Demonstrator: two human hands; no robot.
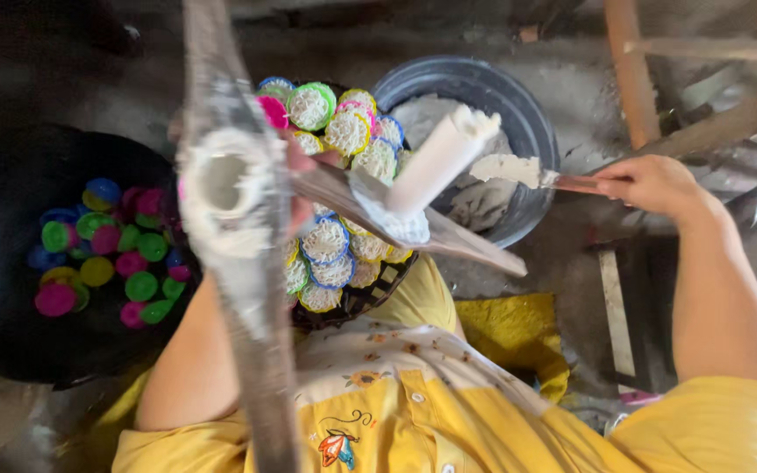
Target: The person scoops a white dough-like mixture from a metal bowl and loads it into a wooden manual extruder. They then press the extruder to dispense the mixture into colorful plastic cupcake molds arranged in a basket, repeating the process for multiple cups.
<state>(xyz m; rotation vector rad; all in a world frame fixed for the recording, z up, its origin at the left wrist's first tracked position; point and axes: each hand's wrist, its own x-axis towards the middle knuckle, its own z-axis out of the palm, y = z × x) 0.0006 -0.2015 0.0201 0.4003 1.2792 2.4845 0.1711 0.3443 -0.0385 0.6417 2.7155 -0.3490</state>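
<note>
White, wet dough coats nearly everything near the hands. The right hand point(650, 182), at the right of the frame, is pressed together around the handle of a flat wooden spatula point(541, 173); its blade carries a lump of the white dough point(505, 166) and points left, over the round dark-grey plastic bucket point(532, 123) at upper centre, so drips would fall back into the supply below. The left hand point(301, 188) is mostly hidden behind a dough-caked wooden press with a round white opening point(225, 188); how its fingers stand I cannot tell, though it seems to steady the press from behind. A white dough-smeared cylinder point(440, 158) tilts up from the press arm toward the spatula, placed where the dough can be fed in.

Just below the press, at centre, a round dark woven tray point(357, 302) holds small coloured plastic rings filled with lacy white dough nests point(336, 254), packed touching one another. At the left of the frame a large black round basin point(2, 307) holds loose, empty coloured rings point(102, 258), near the left arm. The person's yellow embroidered shirt point(413, 412) fills the bottom.
</note>
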